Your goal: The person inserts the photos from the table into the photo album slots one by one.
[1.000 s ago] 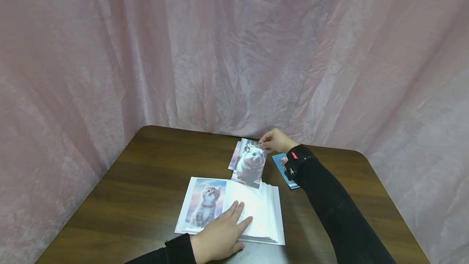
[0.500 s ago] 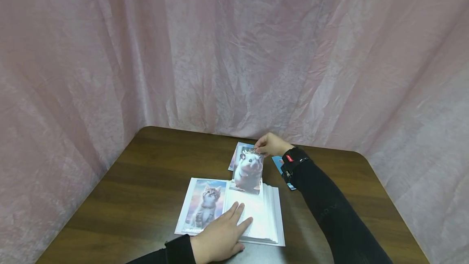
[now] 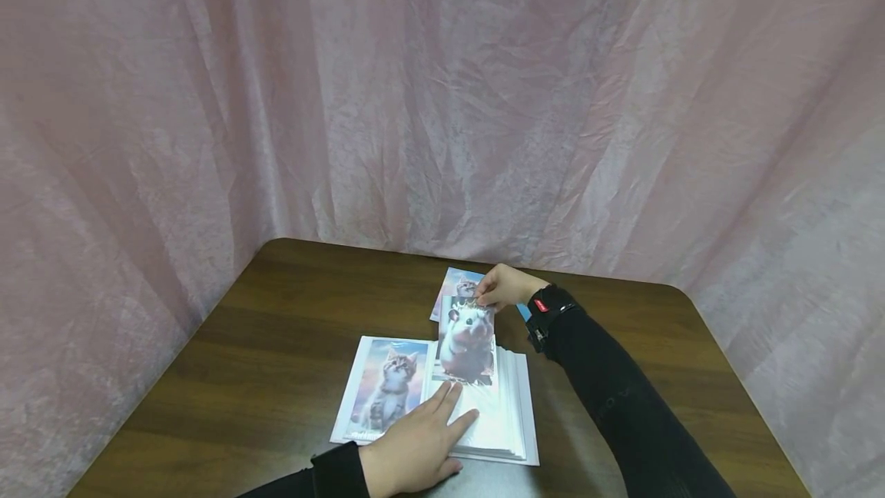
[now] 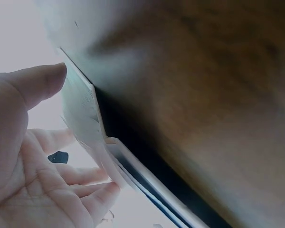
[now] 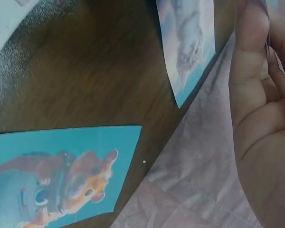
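Observation:
A white photo album [image 3: 489, 425] lies open on the table, with a kitten picture [image 3: 389, 390] on its left page. My left hand [image 3: 418, 444] rests on the album, fingers spread over the lower part of the right page; the left wrist view shows its fingers near the page edges [image 4: 80, 109]. With thumb and fingers, my right hand [image 3: 512, 287] pinches the top edge of a hamster picture card [image 3: 466, 344]. The card's lower part overlaps the upper right page; whether it is inside a sleeve I cannot tell. In the right wrist view the pinch is cut off at the top.
Behind the held card lies another kitten card [image 5: 187, 52]. A blue card with an orange animal [image 5: 76, 185] lies to its right, mostly hidden by the right wrist in the head view. A pink curtain [image 3: 442, 98] hangs beyond the wooden table's [image 3: 311, 290] far edge.
My right hand has brought the hamster card toward me, down over the right page, uncovering more of the kitten card behind. The left hand has stayed in place.

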The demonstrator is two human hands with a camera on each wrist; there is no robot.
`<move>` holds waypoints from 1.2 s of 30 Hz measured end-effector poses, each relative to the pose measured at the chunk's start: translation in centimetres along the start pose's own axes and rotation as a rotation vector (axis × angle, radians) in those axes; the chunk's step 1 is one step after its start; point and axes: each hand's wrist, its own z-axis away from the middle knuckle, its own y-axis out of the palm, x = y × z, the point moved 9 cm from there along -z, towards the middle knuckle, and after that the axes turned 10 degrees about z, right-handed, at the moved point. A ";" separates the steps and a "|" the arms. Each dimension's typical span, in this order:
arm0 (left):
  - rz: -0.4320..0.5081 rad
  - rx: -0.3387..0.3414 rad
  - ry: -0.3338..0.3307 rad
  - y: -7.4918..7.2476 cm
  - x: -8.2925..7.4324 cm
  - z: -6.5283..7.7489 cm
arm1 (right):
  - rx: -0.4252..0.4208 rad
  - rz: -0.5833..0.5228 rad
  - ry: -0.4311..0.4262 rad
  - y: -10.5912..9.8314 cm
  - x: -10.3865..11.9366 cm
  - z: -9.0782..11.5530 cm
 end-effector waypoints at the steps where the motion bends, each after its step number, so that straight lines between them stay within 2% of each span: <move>1: 0.002 -0.001 0.002 0.0 0.0 0.0 | 0.009 0.002 -0.001 0.2 0.0 0.0; 8: 0.007 0.006 0.004 0.2 0.1 -0.1 | 0.055 0.010 0.032 1.7 -0.2 -0.1; 14: 0.009 0.008 0.002 0.3 0.1 -0.1 | 0.105 -0.027 0.068 3.2 -0.2 0.5; 22: -0.005 -0.041 0.028 -0.2 0.0 -0.1 | 0.146 -0.068 0.067 4.4 -0.8 0.4; 25: -0.029 -0.075 0.046 -0.4 -0.2 0.0 | 0.127 0.003 0.013 4.5 -0.6 0.2; 31: -0.040 -0.105 0.061 -0.6 -0.2 0.1 | 0.061 0.192 -0.177 4.6 1.1 0.1; 36: -0.042 -0.102 0.064 -0.4 -0.1 0.0 | 0.009 0.268 -0.186 4.8 1.5 0.0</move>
